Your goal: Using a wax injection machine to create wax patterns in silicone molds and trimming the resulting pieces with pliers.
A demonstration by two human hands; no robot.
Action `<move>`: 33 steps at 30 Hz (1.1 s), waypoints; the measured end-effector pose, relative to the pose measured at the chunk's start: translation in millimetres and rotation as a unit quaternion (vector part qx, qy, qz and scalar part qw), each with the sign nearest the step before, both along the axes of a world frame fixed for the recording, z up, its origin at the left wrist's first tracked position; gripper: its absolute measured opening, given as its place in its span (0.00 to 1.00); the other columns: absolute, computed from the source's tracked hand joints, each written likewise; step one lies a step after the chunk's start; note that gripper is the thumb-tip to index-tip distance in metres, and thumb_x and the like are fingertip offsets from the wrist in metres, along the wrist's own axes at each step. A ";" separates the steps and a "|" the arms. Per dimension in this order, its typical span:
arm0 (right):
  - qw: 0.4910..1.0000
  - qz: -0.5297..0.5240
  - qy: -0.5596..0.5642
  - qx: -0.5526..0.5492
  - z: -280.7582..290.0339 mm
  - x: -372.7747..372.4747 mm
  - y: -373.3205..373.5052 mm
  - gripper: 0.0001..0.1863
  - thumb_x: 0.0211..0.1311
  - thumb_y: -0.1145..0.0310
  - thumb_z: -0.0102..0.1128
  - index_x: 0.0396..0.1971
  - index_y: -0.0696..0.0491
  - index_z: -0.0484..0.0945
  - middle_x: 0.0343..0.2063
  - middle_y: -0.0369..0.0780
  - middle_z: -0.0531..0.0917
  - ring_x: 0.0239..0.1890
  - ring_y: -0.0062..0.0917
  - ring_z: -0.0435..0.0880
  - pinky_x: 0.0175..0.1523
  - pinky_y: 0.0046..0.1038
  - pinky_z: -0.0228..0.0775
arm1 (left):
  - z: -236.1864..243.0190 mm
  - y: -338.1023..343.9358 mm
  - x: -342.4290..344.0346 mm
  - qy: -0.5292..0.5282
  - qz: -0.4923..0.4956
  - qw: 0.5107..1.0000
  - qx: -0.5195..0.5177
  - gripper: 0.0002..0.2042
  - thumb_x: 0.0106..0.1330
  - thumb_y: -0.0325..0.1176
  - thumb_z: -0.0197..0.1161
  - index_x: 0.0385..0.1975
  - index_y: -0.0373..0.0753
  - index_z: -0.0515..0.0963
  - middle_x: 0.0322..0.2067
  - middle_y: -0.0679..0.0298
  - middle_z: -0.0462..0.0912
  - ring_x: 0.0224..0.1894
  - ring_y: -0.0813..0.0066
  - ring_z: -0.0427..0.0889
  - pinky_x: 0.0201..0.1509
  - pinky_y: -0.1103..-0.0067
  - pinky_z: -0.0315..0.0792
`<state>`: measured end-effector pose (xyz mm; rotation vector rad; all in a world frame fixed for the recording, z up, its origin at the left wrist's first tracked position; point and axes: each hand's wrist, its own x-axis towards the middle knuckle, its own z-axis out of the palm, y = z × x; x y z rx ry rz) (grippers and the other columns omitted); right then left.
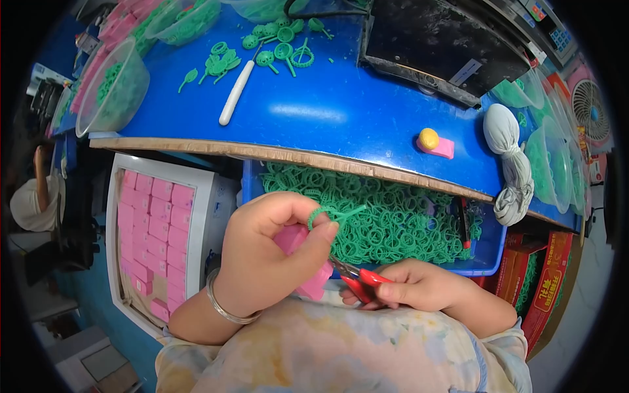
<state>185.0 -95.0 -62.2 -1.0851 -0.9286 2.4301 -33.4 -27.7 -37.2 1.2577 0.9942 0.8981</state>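
Observation:
Between thumb and forefinger, my left hand (272, 252) pinches a green ring (320, 216) with a forked stem pointing right. Pink material (316, 283) shows under that hand; whether the palm grips it I cannot tell. My right hand (413, 287) is closed round red-handled nippers (358, 281), their jaws pointing up and left, just below the ring and close to the pink material. Beyond both hands, under the table edge, a blue tray (488, 265) is heaped with green rings (386, 226).
On the blue table (295, 111) lie a white-handled pointed tool (236, 95), several green pieces (268, 46), a pink block with a yellow knob (432, 142) and a grey cloth bundle (508, 157). A black machine (445, 49) stands behind. Left is a box (216, 190) of pink blocks.

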 end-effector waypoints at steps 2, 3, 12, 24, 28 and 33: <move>0.999 -0.044 0.001 0.032 -2.9 4.9 -2.1 0.24 0.68 0.54 0.45 0.45 0.61 0.76 0.34 0.39 0.80 0.34 0.18 0.77 0.40 0.21 0.69 | 1.9 -0.2 -0.9 -0.009 0.007 0.999 -0.030 0.03 0.56 0.21 0.62 0.25 0.34 0.75 0.23 0.68 0.76 0.24 0.89 0.72 0.25 0.88 0.65; 0.994 -0.089 0.001 0.064 -3.7 6.4 -3.1 0.24 0.67 0.54 0.45 0.45 0.62 0.75 0.34 0.40 0.80 0.35 0.17 0.77 0.40 0.22 0.70 | 2.0 0.0 -1.0 -0.009 0.005 0.999 -0.031 0.03 0.56 0.21 0.62 0.25 0.34 0.75 0.23 0.68 0.76 0.24 0.89 0.72 0.25 0.88 0.65; 0.851 -0.144 -0.189 0.468 18.2 -3.6 19.8 0.14 0.61 0.68 0.52 0.21 0.63 0.76 0.32 0.52 0.78 0.30 0.41 0.79 0.35 0.32 0.70 | 5.9 -2.9 5.5 0.029 0.010 0.999 -0.012 0.03 0.55 0.21 0.62 0.24 0.35 0.75 0.21 0.68 0.76 0.21 0.86 0.74 0.23 0.87 0.65; 0.769 -0.063 -0.409 0.487 8.4 1.1 18.3 0.16 0.55 0.65 0.60 0.13 0.58 0.74 0.18 0.44 0.76 0.20 0.37 0.75 0.26 0.34 0.67 | 8.7 -3.4 1.9 0.002 -0.019 0.998 -0.068 0.03 0.55 0.22 0.62 0.25 0.34 0.75 0.23 0.67 0.78 0.24 0.87 0.76 0.26 0.88 0.67; 0.656 -0.055 -0.478 0.581 4.8 -7.0 21.9 0.14 0.48 0.62 0.65 0.20 0.56 0.73 0.22 0.42 0.75 0.24 0.37 0.75 0.31 0.35 0.66 | 12.2 -2.6 4.1 -0.047 -0.048 0.987 -0.149 0.03 0.56 0.22 0.62 0.26 0.33 0.75 0.23 0.68 0.78 0.25 0.87 0.76 0.27 0.87 0.68; 0.720 -0.111 -0.250 0.638 25.1 -13.4 35.3 0.11 0.48 0.69 0.62 0.26 0.55 0.69 0.22 0.41 0.71 0.25 0.37 0.72 0.31 0.33 0.62 | 8.2 -3.6 5.4 0.049 -0.104 0.992 -0.047 0.05 0.54 0.23 0.63 0.29 0.34 0.75 0.22 0.67 0.77 0.24 0.85 0.75 0.26 0.86 0.68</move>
